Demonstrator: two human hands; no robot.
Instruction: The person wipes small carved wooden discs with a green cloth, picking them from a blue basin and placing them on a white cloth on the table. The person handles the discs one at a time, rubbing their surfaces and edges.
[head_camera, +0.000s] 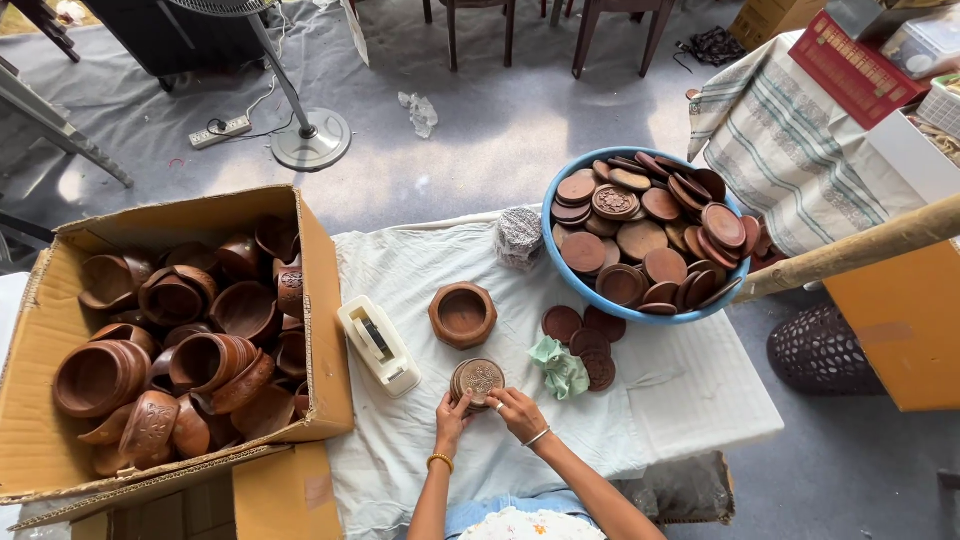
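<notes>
Carved wooden lid, in hand on the cloth.
We note it round, brown, patterned face up, tilted slightly, fingers at both edges, just below the open wooden pot.

Around your white cloth-covered table

You had a cardboard box of wooden bowls at its left, a blue basin of lids at its far-right corner, a tape dispenser on it.

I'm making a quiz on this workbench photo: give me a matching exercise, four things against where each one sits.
Things:
1. carved round lid
2. open wooden pot
3. tape dispenser
4. green cloth

Places:
A. right of the hands, beside loose lids
B. between both hands
C. next to the cardboard box
D. on the cloth just above the hands

Pairs: 1-B, 2-D, 3-C, 4-A
</notes>
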